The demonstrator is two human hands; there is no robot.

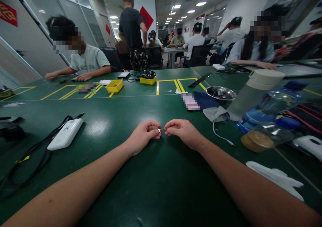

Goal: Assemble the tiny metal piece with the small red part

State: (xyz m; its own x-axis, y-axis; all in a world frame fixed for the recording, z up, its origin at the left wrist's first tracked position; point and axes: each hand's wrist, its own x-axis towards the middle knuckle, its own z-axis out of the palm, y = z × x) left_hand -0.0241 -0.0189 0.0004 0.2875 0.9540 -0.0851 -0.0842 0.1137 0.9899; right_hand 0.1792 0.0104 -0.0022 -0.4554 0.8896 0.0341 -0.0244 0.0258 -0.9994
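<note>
My left hand is closed in a pinch over the middle of the green table. Between its thumb and fingertips shows a small shiny metal piece, too small to name. Just to the right, my right hand is also pinched closed. A speck of orange-red shows at its fingertips, and I cannot make out what it is. The fingertips of the two hands face each other across a narrow gap. Both forearms reach in from the bottom corners of the view.
On the left lie a white power bank and a black cable. To the right stand a metal bowl, a tumbler, a water bottle and white gloves. Yellow trays sit farther back; several people are around.
</note>
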